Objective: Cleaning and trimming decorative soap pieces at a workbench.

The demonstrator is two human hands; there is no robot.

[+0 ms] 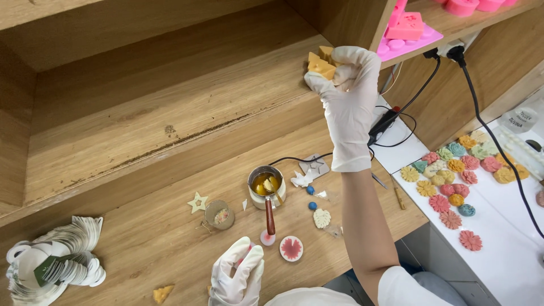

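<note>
Right hand: raised, clenched on orange wax chunks; grip is best kept firm. Left hand: released on counter near melting pot

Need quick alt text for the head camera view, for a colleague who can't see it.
Gloved right hand holds yellow wax chunks up at a wooden shelf; gloved left hand rests on the table near a small melting pot. Colourful flower shapes lie to the right.

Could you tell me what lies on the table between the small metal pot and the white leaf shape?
In the head view, two small blue beads lie between the metal pot and the leaf shape.
</note>
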